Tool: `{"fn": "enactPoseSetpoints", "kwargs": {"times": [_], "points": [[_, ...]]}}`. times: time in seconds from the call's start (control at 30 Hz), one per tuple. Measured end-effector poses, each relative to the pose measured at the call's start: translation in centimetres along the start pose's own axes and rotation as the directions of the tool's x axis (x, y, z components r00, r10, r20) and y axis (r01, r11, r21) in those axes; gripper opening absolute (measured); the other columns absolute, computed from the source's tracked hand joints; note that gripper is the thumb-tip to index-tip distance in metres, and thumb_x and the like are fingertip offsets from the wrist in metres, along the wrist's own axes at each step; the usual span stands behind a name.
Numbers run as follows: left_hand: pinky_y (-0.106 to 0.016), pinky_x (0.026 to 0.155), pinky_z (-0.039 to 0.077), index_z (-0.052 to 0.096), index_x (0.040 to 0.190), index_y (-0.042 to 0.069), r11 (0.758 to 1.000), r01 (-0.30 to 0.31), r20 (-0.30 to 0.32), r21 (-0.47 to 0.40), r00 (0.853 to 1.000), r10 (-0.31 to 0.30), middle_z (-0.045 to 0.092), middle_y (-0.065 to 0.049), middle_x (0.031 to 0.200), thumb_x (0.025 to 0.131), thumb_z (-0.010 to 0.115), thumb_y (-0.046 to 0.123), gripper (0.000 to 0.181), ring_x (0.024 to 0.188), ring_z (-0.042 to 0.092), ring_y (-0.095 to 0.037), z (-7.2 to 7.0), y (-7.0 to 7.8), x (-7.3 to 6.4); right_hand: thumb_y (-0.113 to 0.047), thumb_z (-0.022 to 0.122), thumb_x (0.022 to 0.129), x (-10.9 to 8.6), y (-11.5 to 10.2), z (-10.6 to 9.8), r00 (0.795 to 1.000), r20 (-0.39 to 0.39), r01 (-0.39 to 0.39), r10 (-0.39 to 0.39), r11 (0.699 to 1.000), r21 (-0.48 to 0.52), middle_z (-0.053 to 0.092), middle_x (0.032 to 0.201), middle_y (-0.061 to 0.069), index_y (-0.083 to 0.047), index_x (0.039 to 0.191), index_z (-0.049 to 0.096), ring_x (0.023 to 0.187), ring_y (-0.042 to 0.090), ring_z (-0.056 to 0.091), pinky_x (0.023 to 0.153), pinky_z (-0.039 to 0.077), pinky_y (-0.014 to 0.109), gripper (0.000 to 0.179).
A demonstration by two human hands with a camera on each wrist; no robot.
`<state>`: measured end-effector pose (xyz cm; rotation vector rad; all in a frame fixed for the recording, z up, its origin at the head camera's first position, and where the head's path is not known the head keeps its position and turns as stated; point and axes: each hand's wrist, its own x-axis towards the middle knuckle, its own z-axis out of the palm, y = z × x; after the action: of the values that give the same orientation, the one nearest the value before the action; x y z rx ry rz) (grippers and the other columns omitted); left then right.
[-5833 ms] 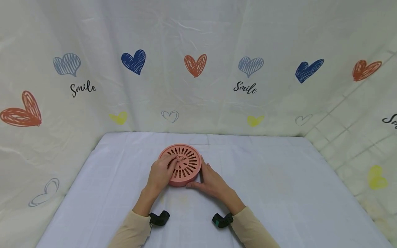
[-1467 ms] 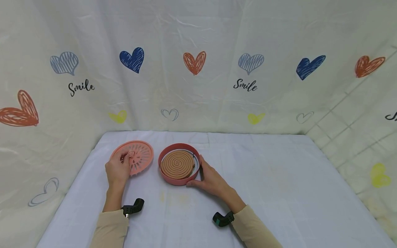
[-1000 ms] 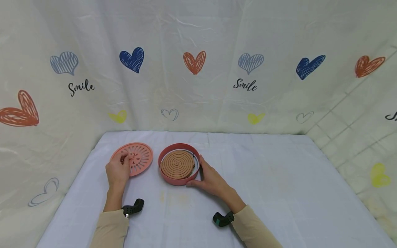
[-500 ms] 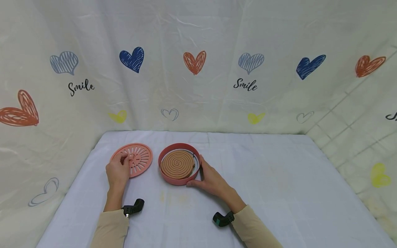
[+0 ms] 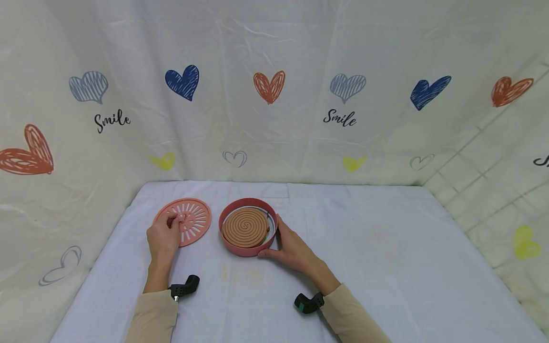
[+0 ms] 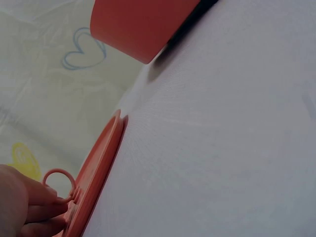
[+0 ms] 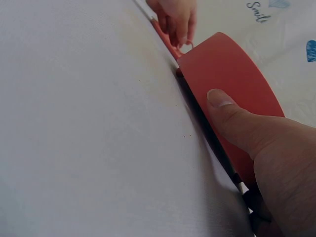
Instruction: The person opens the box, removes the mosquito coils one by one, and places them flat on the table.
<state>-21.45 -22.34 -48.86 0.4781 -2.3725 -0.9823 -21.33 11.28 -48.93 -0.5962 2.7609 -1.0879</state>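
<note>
In the head view, a person's left hand [image 5: 163, 236], left of centre, pinches the small ring [image 6: 58, 171] on a round pink lid [image 5: 187, 223]. The lid lies flat on a white cloth-covered table [image 5: 364, 247], its ring side facing up and its narrow slots spreading out from the middle like sun rays. Just beside it, near the centre of the frame, a round red-pink box [image 5: 245, 252] sits with its open mouth facing up. Both are discs, broad sides level with the table and centre axes running upward. The left-wrist view, lower left, shows the lid nearly edge-on, the ring standing up from its face between the fingertips. Inside the box rests a brown coil [image 5: 245, 227], flat side up; a pale strip of the box floor shows at its right. The right hand [image 5: 293, 247] grasps the box's wall from the lower right, thumb along the front, fingers round the right side. Both arms, in tan sleeves [image 5: 152, 317], enter from the bottom edge. A white curtain [image 5: 300, 138] printed with hearts fills the upper frame.
</note>
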Motion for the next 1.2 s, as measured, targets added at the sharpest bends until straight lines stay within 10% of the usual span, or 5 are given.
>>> {"fn": "enactPoseSetpoints", "kwargs": {"times": [0.57,1.2], "points": [[-0.051,0.09,0.056,0.067,0.123,-0.003,0.998,0.052,0.03,-0.023,0.998,-0.051,0.071,-0.024,0.113,0.099,0.062,0.02,0.034,0.1,0.067,-0.037,-0.1,0.3,0.1,-0.064,0.078,0.075,0.0,0.4,0.1,1.0,0.004,-0.004,0.004,1.0,-0.008,0.022,0.168,0.005,-0.008,0.162,0.009,0.154,0.021,0.025,0.123,0.03,0.046,0.124],[-0.056,0.105,0.047,0.068,0.121,-0.005,0.984,-0.04,-0.067,-0.175,0.997,0.028,0.068,-0.027,0.119,0.097,0.061,0.013,0.03,0.121,0.061,-0.043,-0.8,2.7,0.0,-0.063,0.078,0.076,0.0,0.2,0.1,1.0,0.014,-0.002,0.002,1.0,-0.002,0.021,0.168,0.0,-0.014,0.162,0.005,0.154,0.016,0.024,0.123,0.029,0.043,0.123]]}}
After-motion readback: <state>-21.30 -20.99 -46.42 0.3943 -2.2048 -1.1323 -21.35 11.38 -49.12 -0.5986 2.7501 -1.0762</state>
